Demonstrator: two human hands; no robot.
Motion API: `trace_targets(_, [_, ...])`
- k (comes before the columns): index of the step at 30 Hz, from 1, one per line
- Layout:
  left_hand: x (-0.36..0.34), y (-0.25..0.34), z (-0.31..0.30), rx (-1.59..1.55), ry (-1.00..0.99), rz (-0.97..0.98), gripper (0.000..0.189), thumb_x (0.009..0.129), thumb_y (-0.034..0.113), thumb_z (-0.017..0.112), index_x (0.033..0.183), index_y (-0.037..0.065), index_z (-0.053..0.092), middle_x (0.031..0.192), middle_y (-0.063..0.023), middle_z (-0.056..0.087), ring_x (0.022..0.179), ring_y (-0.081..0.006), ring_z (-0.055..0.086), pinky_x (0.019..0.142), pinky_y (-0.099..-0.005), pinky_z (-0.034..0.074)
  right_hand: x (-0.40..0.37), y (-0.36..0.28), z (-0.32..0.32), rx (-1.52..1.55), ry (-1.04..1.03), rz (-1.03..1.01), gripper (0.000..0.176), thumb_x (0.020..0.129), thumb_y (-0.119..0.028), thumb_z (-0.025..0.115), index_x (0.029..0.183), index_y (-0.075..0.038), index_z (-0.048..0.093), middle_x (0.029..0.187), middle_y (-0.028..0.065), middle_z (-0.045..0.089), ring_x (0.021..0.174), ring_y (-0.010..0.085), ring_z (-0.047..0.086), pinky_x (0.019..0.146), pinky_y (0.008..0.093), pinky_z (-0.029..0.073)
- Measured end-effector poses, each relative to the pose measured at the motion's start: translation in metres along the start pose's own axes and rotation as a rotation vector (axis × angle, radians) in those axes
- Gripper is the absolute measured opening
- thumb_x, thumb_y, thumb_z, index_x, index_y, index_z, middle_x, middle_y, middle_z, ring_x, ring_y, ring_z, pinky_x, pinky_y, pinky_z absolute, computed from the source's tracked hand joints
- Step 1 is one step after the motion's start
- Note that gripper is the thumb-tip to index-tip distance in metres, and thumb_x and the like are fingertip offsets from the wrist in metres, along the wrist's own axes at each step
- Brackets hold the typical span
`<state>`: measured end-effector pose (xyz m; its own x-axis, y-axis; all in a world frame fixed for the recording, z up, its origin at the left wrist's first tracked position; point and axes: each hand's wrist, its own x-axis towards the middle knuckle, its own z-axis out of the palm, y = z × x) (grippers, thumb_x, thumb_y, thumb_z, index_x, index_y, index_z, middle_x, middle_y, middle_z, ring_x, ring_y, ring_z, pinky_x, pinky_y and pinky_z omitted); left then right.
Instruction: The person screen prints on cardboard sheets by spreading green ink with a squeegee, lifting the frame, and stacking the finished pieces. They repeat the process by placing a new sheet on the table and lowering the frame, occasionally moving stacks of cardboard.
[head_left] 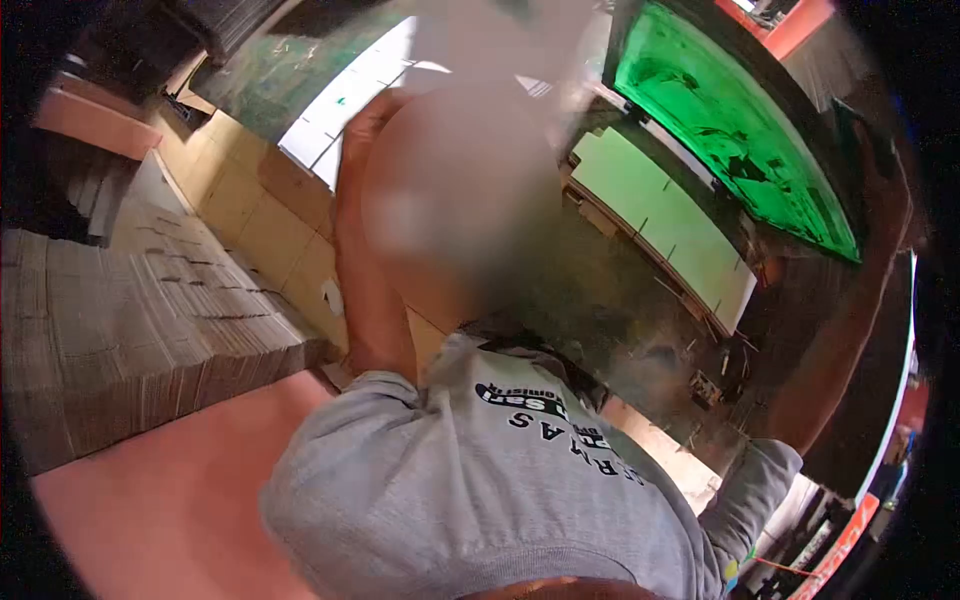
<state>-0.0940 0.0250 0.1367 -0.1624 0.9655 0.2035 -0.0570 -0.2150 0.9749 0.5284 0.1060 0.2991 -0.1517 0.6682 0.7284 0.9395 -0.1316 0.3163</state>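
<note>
My left hand [372,122] is raised beside a white board with dark slits [312,128]. A large blurred patch covers most of its fingers, so what it holds, if anything, is hidden. My right arm stretches far out to the right. At its end, my right hand [880,165] is dim and smeared, close to a dark edge. Left of that hand lies a framed panel smeared with bright green [740,130]. Below the panel, a stack of pale slit boards [665,220] catches green light.
Tall stacks of grey cardboard sheets [170,310] line the left side, above a pinkish-red surface [190,480]. Yellowish floor tiles [235,185] show between the stacks and my left arm. A red-orange edge [845,550] runs along the lower right.
</note>
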Motion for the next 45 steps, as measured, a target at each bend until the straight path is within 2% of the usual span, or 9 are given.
trace_targets(3, [0.03,-0.025,-0.005,-0.361,0.444,0.08,0.026,0.096,0.024,0.065,0.115,0.007,0.059,0.099,-0.0027,0.063,0.083,-0.0125,0.06,0.072,-0.0266,0.05,0.0,-0.004,-0.004,0.037,-0.065,0.132,0.065,0.081,-0.059,0.072,0.126,-0.013,0.066,0.122,0.0152,0.066,0.116,0.025,0.062,0.099,0.0353,0.045])
trace_targets(9, [0.135,-0.119,0.008,-0.848,0.742,-0.201,0.038,0.087,0.001,0.064,0.117,-0.007,0.042,0.101,-0.0192,0.059,0.078,-0.026,0.065,0.073,-0.0378,0.062,-0.007,-0.045,-0.034,0.354,-0.106,0.39,0.073,0.081,-0.065,0.068,0.133,-0.016,0.062,0.128,0.0119,0.065,0.122,0.0266,0.06,0.103,0.0357,0.043])
trace_targets(16, [0.186,-0.162,0.05,-0.941,1.063,-0.4,0.052,0.091,0.006,0.06,0.129,-0.007,0.027,0.112,-0.0233,0.056,0.089,-0.0298,0.067,0.081,-0.0387,0.063,-0.01,-0.047,-0.041,0.331,-0.152,0.365,0.066,0.081,-0.061,0.071,0.126,-0.013,0.067,0.123,0.0083,0.068,0.114,0.0214,0.064,0.099,0.0355,0.046])
trace_targets(20, [0.179,-0.194,0.054,-0.935,0.713,-0.443,0.058,0.095,0.034,0.051,0.129,-0.012,0.039,0.14,-0.0221,0.045,0.125,-0.0298,0.053,0.1,-0.0352,0.053,-0.02,-0.067,-0.058,0.498,-0.021,0.138,0.032,0.093,-0.036,0.067,0.12,-0.02,0.069,0.109,0.0035,0.072,0.098,0.0191,0.068,0.089,0.0323,0.051])
trace_targets(22, [0.114,-0.153,0.082,-0.995,0.396,-0.461,0.07,0.095,0.039,0.051,0.137,-0.014,0.034,0.147,-0.0239,0.038,0.137,-0.0338,0.041,0.118,-0.0462,0.028,-0.021,-0.086,-0.073,0.651,-0.046,0.224,0.032,0.089,-0.037,0.071,0.117,-0.019,0.07,0.107,0.0056,0.072,0.096,0.0197,0.069,0.088,0.0333,0.052])
trace_targets(25, [0.035,-0.094,0.115,-0.853,0.055,-0.601,0.055,0.103,0.042,0.042,0.138,-0.001,0.043,0.132,-0.0183,0.053,0.119,-0.0318,0.055,0.104,-0.0473,0.044,-0.032,-0.075,-0.058,0.814,-0.058,0.471,0.044,0.085,-0.038,0.078,0.119,-0.01,0.071,0.11,0.0063,0.074,0.098,0.0135,0.068,0.09,0.0281,0.05])
trace_targets(31, [0.028,-0.039,0.093,-0.958,-0.223,-0.508,0.084,0.094,0.064,0.047,0.146,-0.002,0.035,0.138,-0.0264,0.045,0.124,-0.0403,0.05,0.107,-0.0558,0.042,-0.105,-0.12,-0.093,0.435,0.24,0.214,0.034,0.076,-0.031,0.085,0.091,-0.004,0.069,0.081,0.0067,0.066,0.072,0.0181,0.064,0.07,0.0345,0.052])
trace_targets(38, [0.004,-0.026,0.08,-0.371,-0.175,-0.556,0.085,0.096,0.065,0.047,0.143,-0.005,0.037,0.134,-0.0275,0.045,0.107,-0.0286,0.057,0.09,-0.0366,0.053,-0.226,-0.183,-0.11,0.503,0.272,0.326,0.031,0.069,-0.013,0.091,0.083,-0.005,0.065,0.079,0.0078,0.063,0.07,0.022,0.062,0.063,0.0345,0.051])
trace_targets(45, [-0.019,-0.065,0.075,-0.029,-0.172,-0.55,0.083,0.096,0.065,0.047,0.14,-0.005,0.043,0.132,-0.0217,0.047,0.112,-0.0299,0.055,0.098,-0.0403,0.047,-0.287,-0.211,-0.105,0.532,0.303,0.454,0.037,0.066,-0.019,0.093,0.087,-0.008,0.064,0.083,0.0055,0.064,0.072,0.0196,0.063,0.062,0.0325,0.052])
